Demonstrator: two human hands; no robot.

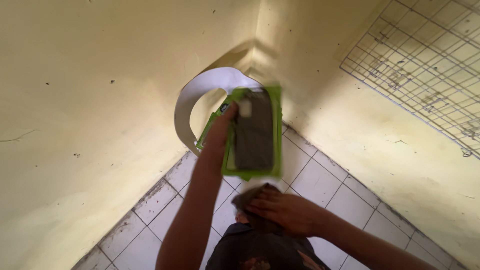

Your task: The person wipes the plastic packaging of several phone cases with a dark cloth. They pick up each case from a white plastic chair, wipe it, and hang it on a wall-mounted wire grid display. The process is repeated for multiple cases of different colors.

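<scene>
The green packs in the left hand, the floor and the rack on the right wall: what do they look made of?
Green packs: probably printed card or plastic with a dark insert; too blurred to say. Left hand grips their edge. Floor: glazed whitish ceramic tile, dark grout lines. Rack: thin metal wire in a welded grid.

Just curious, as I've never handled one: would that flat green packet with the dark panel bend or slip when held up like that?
The flat green packet with the dark panel probably stays fairly stiff: it holds flat though the left hand grips only one edge. It seems light, being lifted one-handed. Its glossy-looking front might be slippery; blur prevents certainty.
</scene>
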